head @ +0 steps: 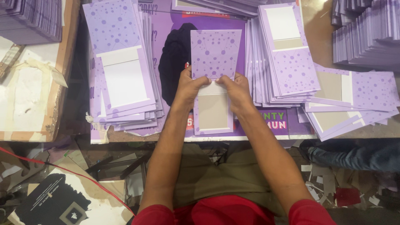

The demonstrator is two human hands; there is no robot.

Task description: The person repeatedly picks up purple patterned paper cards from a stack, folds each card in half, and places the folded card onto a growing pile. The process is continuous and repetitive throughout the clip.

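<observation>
While both thumbs press the fold, left hand [191, 85] and right hand [236, 88] pinch a purple dotted card [214, 79] at mid-table, between the left stack [125, 71] and right stack [283, 54].

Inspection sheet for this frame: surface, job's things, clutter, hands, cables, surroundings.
Surface: table covered by a purple printed sheet.
Job's things: purple dotted card, folded at its middle; card stacks left and right.
Clutter: loose cards at right.
Hands: left hand and right hand pinch the card's fold.
Cables: red cord on the floor.
Surroundings: paper scraps underfoot.
</observation>
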